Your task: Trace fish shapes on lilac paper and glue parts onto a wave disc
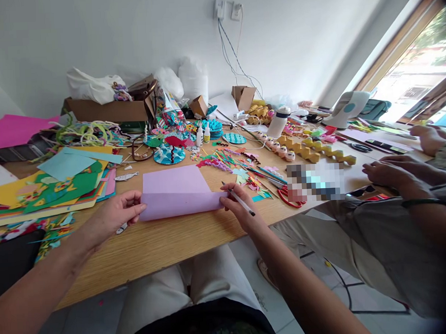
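Observation:
A sheet of purple paper (179, 181) lies on the wooden table, its near part folded over toward the far side. My left hand (127, 209) pinches the left end of the fold between thumb and fingers. At the right end, my right hand (239, 205) grips the paper's edge and also carries a pen (241, 201) across its fingers. A small fish-shaped paper cutout (127, 176) rests beyond my left hand. Another small cutout (121, 228) is partly hidden beneath that hand.
Coloured paper sheets (72, 183) are stacked at left. Paper scraps (253, 183) and red-handled scissors (291, 197) lie right of the sheet. Glue bottles (203, 135) and a white bottle (279, 122) stand farther back. Another person's hands (389, 172) rest at the right edge.

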The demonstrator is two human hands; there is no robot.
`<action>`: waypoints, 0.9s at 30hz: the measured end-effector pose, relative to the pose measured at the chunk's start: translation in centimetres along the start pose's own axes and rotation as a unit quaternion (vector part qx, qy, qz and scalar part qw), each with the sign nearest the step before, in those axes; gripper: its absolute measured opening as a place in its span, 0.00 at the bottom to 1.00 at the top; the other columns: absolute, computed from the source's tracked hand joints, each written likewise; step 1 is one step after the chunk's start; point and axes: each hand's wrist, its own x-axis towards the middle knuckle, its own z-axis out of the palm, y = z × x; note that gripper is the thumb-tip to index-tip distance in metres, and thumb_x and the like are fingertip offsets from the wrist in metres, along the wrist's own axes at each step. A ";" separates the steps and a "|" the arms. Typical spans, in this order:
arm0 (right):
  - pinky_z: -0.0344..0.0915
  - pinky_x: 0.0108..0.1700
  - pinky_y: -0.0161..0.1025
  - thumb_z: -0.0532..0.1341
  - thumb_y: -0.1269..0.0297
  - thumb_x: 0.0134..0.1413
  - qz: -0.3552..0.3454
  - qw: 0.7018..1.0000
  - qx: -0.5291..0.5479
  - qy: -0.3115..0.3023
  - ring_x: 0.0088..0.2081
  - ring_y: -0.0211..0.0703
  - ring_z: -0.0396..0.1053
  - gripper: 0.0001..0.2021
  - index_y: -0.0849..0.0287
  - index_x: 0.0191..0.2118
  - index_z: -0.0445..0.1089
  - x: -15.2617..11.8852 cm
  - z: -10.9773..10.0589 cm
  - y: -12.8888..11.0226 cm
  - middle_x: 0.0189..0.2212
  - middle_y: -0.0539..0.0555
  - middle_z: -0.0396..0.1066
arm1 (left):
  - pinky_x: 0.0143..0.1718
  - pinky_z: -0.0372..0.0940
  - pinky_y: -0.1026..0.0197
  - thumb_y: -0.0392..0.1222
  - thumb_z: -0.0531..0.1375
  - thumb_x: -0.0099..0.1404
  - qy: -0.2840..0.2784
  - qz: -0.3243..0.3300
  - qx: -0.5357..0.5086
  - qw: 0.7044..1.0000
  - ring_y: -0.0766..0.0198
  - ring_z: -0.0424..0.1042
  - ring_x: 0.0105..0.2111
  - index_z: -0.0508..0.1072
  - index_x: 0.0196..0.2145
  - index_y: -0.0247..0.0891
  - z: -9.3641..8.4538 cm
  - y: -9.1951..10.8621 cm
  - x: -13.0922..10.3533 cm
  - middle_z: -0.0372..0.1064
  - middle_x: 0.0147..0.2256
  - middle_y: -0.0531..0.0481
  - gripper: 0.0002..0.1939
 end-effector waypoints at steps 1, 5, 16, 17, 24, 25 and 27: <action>0.58 0.28 0.32 0.59 0.65 0.45 -0.012 0.999 -0.034 -0.008 0.25 0.34 0.60 0.12 0.57 0.40 0.64 -0.2 -0.1 0.0 0.23 0.46 0.61 | 0.19 0.55 0.67 0.51 0.59 0.50 -0.005 0.017 0.037 0.999 0.68 0.59 0.19 0.66 0.27 0.40 -0.1 -0.2 -0.3 0.60 0.19 0.57 0.13; 0.60 0.32 0.33 0.57 0.71 0.46 -0.054 0.983 -0.158 -0.078 0.27 0.35 0.63 0.11 0.57 0.40 0.64 -1.6 -0.7 -0.3 0.26 0.48 0.66 | 0.27 0.60 0.63 0.48 0.53 0.57 -0.028 0.133 0.195 0.971 0.63 0.64 0.26 0.68 0.29 0.40 0.0 -1.9 -2.0 0.66 0.26 0.52 0.10; 0.62 0.42 0.38 0.60 0.72 0.49 -0.105 0.922 -0.297 -0.225 0.39 0.42 0.67 0.13 0.58 0.43 0.64 -4.3 -3.0 -2.1 0.37 0.55 0.70 | 0.38 0.64 0.64 0.41 0.50 0.62 -0.146 0.225 0.340 0.901 0.62 0.69 0.39 0.70 0.37 0.45 0.1 -4.4 -4.4 0.68 0.41 0.51 0.10; 0.62 0.43 0.39 0.60 0.70 0.49 -0.105 0.921 -0.297 -0.230 0.40 0.42 0.67 0.13 0.58 0.43 0.64 -4.4 -3.1 -2.3 0.38 0.55 0.70 | 0.39 0.64 0.64 0.42 0.51 0.62 -0.150 0.226 0.342 0.900 0.61 0.70 0.40 0.70 0.39 0.46 0.0 -4.5 -4.4 0.69 0.42 0.52 0.10; 0.62 0.43 0.41 0.59 0.65 0.52 -0.098 0.935 -0.303 -0.160 0.41 0.43 0.67 0.11 0.56 0.43 0.64 -5.2 -3.4 -2.0 0.39 0.55 0.70 | 0.38 0.65 0.65 0.45 0.55 0.59 -0.137 0.235 0.337 0.901 0.60 0.71 0.39 0.72 0.38 0.49 0.6 -4.8 -5.0 0.69 0.41 0.52 0.09; 0.62 0.43 0.40 0.59 0.66 0.53 -0.104 0.936 -0.301 -0.148 0.41 0.43 0.67 0.10 0.56 0.43 0.64 -5.3 -3.4 -1.8 0.39 0.55 0.70 | 0.38 0.64 0.65 0.45 0.54 0.59 -0.138 0.235 0.334 0.902 0.60 0.71 0.39 0.72 0.37 0.49 0.7 -4.7 -5.1 0.70 0.41 0.52 0.09; 0.62 0.43 0.40 0.58 0.66 0.53 -0.118 0.936 -0.300 -0.144 0.41 0.43 0.67 0.10 0.56 0.43 0.65 -5.3 -3.3 -1.6 0.39 0.55 0.70 | 0.38 0.64 0.65 0.45 0.55 0.59 -0.149 0.234 0.330 0.902 0.59 0.71 0.40 0.72 0.37 0.49 0.8 -4.6 -5.0 0.70 0.40 0.52 0.09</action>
